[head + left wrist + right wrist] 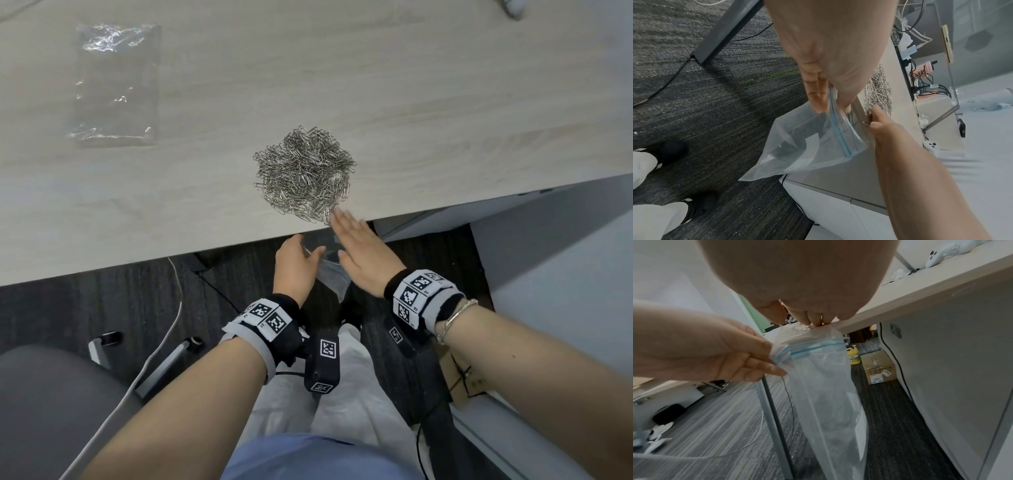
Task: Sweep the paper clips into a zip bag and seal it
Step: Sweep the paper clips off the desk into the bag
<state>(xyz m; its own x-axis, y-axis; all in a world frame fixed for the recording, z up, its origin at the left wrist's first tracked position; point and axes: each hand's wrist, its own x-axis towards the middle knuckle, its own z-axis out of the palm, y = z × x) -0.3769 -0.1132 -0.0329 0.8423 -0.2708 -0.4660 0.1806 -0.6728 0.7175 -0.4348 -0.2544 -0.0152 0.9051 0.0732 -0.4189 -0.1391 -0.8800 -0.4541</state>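
A heap of silver paper clips (305, 173) lies on the pale wooden table (445, 102), close to its front edge. My left hand (301, 253) is just below that edge and pinches the blue-striped rim of a clear zip bag (330, 274), which hangs down under the edge with its mouth apart. The pinch on the zip bag (807, 146) shows in the left wrist view, thumb against fingers (818, 97). My right hand (349, 236) is flat with straight fingers, and its tips touch the near side of the heap at the table edge above the zip bag (824, 386).
A second clear plastic bag (116, 85) lies flat at the table's far left. A grey chair (51, 404) and a white cable (164, 342) are at lower left. Under the desk stand a white cabinet (951, 369), a cardboard box (877, 366) and a yellow bottle (854, 356).
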